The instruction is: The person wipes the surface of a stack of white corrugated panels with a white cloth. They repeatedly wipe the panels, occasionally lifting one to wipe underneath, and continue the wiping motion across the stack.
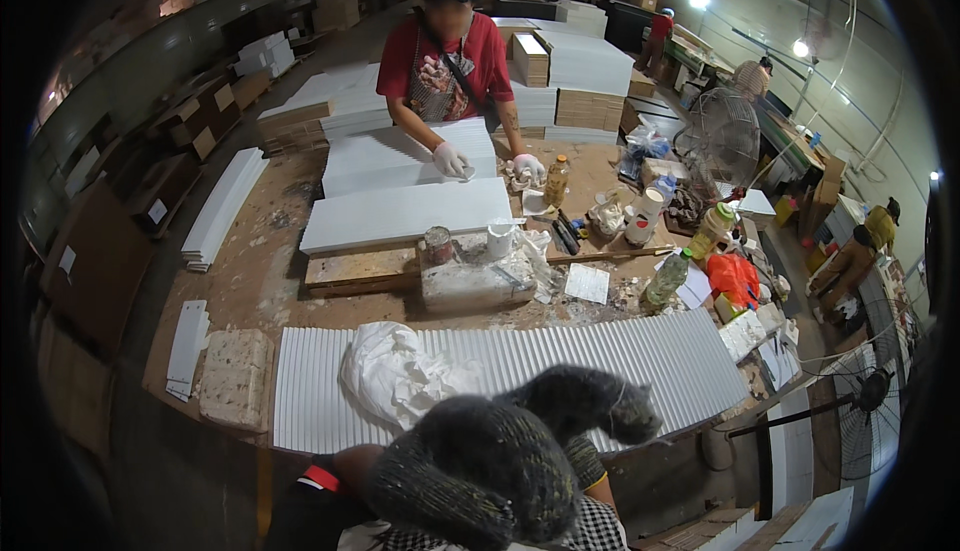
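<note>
My left hand (pixel 475 476): one, in a dark knitted glove flecked with yellow, bulky and rounded at lower centre; fingers blurred together, so I cannot tell how far it is open or whether it grips anything.
My right hand (pixel 580 398): one, in the same dark knit, just above and to the right; its spread and any hold I cannot tell either.
White strips (pixel 620 376): one long row, too many to count, narrow and straight-edged, packed side by side like ribbing, across the lower middle beyond my gloves.
White cloth (pixel 395 371): one, soft and crumpled, lying on the strips' left half.
Blocks: two, pale and stained; one at lower left (pixel 235 376), one at centre (pixel 475 286).
On the centre block: one paint-crusted can (pixel 437 245) and one white cup (pixel 500 240).
Red bag (pixel 734 278): one, thin wrinkled plastic, right of centre.
Amber bottle (pixel 556 181): one, smooth and upright, above centre.
Co-worker (pixel 445 61): one facing me at upper centre, red shirt, two white gloves over more white strips.
Fans: two, round wire cages, upper right (pixel 718 136) and lower right (pixel 872 391).
</note>
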### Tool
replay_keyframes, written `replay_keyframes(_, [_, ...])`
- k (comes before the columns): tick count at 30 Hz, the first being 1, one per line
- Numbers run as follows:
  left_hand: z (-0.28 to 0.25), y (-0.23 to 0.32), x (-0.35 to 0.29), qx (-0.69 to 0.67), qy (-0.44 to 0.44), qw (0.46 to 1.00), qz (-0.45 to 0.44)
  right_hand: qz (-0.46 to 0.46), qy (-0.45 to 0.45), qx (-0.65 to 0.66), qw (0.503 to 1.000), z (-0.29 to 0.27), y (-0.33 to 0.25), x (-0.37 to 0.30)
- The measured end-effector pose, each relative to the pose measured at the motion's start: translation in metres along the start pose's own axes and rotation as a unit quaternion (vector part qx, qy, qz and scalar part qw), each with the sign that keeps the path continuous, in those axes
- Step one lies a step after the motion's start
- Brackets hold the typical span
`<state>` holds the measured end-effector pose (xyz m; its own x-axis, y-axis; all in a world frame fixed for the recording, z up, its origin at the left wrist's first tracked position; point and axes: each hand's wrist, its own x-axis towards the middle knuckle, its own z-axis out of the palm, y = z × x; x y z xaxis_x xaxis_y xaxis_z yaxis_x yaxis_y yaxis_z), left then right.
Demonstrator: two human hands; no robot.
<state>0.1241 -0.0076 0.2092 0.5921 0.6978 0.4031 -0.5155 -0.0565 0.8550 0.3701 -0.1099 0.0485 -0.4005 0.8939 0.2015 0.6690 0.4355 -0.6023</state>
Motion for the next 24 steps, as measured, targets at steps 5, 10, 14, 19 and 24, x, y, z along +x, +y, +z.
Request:
replay_keyframes(5, [0.000,-0.008,-0.020,0.004,0.012,0.999,-0.030,0.006,0.004,0.010,1.000,0.000,0.009,0.005])
replay_keyframes(10, [-0.002,-0.007,-0.029,0.014,0.018,0.999,-0.036,0.003,0.005,0.027,1.000,-0.023,0.000,0.002])
replay_keyframes(14, [-0.007,0.001,-0.029,0.032,0.020,0.999,-0.026,-0.014,0.002,0.050,0.999,-0.025,-0.001,-0.001])
replay_keyframes(19, [-0.008,0.008,-0.021,0.036,0.013,0.999,-0.014,0.014,0.039,0.021,0.999,-0.010,0.001,0.001])
replay_keyframes(24, [-0.010,0.018,-0.005,0.044,0.025,0.999,0.004,0.025,-0.061,-0.082,0.994,-0.012,0.006,0.000])
